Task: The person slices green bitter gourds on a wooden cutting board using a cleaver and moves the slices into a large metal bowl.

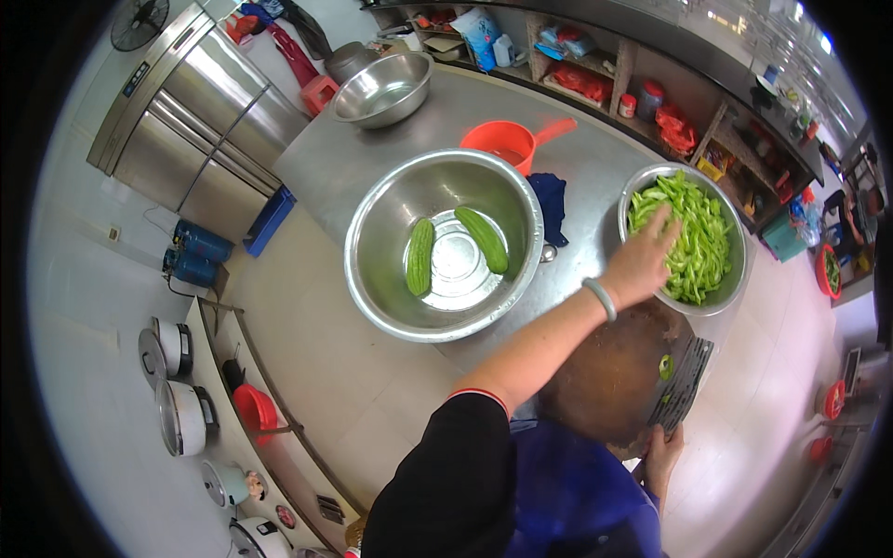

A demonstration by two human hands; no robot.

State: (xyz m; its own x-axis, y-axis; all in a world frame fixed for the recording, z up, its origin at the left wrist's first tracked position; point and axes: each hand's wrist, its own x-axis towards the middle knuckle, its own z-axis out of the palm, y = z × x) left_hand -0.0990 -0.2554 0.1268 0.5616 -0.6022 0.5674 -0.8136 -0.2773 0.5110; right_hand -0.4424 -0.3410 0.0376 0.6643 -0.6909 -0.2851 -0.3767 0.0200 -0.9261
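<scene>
My left hand (640, 261), with a bangle on the wrist, reaches over a steel bowl (741, 268) of sliced green vegetable (698, 237), apparently bitter melon. Its fingers are apart at the slices, and nothing shows in its grip. Low on the right, my right hand (661, 453) grips a dark, streaked cleaver (682, 383) by its handle end. A ring-shaped green scrap (666, 367) clings to the blade, which lies along the right edge of a round wooden chopping board (607, 370). Two whole bitter melons (419, 257) rest inside a large steel basin (377, 279).
Behind the basin are a red plastic dipper (499, 143) and a dark blue cloth (549, 206). Another steel basin (384, 91) sits at the steel table's (314, 153) far end. Shelves (621, 77) line the back; rice cookers (183, 418) stand left. A person (848, 216) is far right.
</scene>
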